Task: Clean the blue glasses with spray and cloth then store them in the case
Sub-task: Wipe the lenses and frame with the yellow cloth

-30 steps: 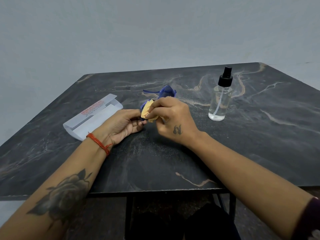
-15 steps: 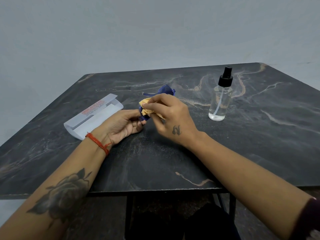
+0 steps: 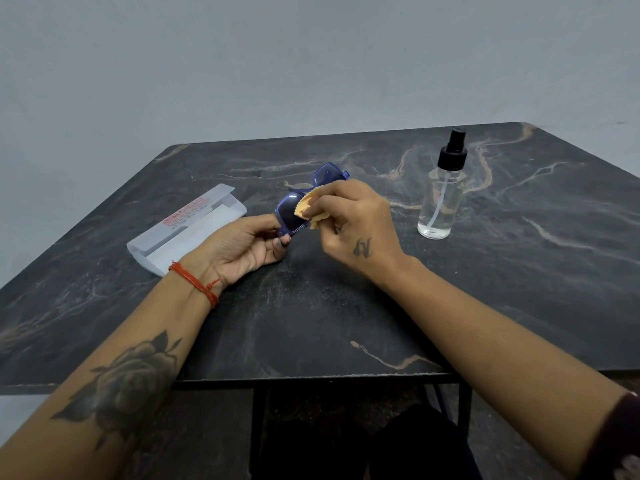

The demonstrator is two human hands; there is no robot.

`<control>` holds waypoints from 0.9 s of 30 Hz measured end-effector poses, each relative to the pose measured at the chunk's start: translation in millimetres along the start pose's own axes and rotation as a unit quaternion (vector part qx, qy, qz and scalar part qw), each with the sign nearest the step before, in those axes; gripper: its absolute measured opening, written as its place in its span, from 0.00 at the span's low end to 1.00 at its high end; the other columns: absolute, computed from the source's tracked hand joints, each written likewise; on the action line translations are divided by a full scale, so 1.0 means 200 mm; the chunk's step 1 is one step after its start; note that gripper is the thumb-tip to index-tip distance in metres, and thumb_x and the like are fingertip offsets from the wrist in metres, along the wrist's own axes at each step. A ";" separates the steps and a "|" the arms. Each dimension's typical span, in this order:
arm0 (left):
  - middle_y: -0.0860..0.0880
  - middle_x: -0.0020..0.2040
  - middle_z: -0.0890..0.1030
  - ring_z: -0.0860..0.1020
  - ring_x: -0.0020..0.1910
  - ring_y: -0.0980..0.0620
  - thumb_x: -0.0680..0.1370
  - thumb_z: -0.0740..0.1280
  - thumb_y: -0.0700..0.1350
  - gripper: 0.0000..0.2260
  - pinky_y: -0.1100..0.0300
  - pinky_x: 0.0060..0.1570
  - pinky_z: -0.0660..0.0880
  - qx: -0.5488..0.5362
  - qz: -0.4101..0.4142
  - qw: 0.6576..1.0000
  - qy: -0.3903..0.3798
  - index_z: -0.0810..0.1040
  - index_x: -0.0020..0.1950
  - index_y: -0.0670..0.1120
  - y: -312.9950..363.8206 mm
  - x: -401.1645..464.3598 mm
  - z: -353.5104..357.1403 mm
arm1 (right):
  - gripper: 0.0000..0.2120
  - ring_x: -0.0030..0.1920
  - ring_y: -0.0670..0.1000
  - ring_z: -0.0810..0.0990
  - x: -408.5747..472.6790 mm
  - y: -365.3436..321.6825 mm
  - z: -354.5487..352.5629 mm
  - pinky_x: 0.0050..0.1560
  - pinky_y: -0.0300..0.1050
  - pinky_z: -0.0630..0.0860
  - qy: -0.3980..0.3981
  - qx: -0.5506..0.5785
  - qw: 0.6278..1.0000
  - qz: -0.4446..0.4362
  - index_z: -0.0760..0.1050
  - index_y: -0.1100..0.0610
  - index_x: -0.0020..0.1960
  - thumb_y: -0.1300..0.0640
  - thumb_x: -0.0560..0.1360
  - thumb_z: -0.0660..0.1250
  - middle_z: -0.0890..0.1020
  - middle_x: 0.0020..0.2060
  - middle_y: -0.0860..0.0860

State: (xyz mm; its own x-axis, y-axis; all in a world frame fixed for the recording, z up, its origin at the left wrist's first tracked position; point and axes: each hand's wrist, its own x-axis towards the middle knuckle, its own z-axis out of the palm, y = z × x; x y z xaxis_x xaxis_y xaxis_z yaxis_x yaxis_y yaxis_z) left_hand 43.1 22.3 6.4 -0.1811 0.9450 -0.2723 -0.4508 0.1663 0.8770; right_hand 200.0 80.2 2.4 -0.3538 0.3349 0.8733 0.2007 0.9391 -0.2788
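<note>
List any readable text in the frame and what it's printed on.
Open white glasses case, lid: red print in several lines. The top, larger line seems to start "AMERICAN", but it is too blurred to be sure; the smaller lines under it cannot be read.
Spray bottle: no label or print visible.
Blue glasses and orange cloth: no text visible.

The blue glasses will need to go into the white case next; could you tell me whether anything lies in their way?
Nothing visible does. The blue glasses, held in the left hand, are just right of the open white case, with bare table between. The spray bottle stands on the far side.
</note>
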 end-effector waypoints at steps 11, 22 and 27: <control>0.46 0.32 0.77 0.75 0.26 0.58 0.71 0.62 0.34 0.08 0.71 0.23 0.72 -0.009 0.004 1.000 -0.004 0.80 0.37 0.39 0.00 0.00 -0.01 | 0.16 0.40 0.61 0.78 0.00 -0.05 0.02 0.41 0.49 0.77 -0.074 -0.020 0.996 -0.051 0.82 0.64 0.50 0.74 0.66 0.66 0.82 0.45 0.61; 0.46 0.32 0.76 0.74 0.26 0.58 0.66 0.63 0.35 0.09 0.71 0.24 0.70 -0.034 -0.008 0.999 -0.031 0.75 0.45 0.38 0.01 -0.02 0.00 | 0.12 0.37 0.59 0.79 0.01 -0.03 0.00 0.37 0.50 0.77 -0.011 -0.007 0.999 -0.033 0.83 0.63 0.39 0.75 0.60 0.67 0.83 0.38 0.57; 0.47 0.31 0.77 0.73 0.26 0.58 0.66 0.63 0.35 0.08 0.71 0.23 0.70 -0.025 -0.007 0.999 -0.027 0.75 0.44 0.38 0.01 -0.02 0.00 | 0.16 0.42 0.62 0.78 0.01 -0.04 0.00 0.39 0.52 0.77 -0.032 -0.055 0.998 0.002 0.82 0.65 0.49 0.72 0.65 0.62 0.81 0.43 0.61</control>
State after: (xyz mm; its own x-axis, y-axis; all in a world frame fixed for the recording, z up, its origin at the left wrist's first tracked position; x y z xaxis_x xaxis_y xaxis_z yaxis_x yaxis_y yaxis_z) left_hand 43.8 19.0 9.1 -0.1282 0.9566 -0.2618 -0.4967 0.1665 0.8518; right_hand 197.9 72.4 5.8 -0.4100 0.3457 0.8440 0.3004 0.9249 -0.2329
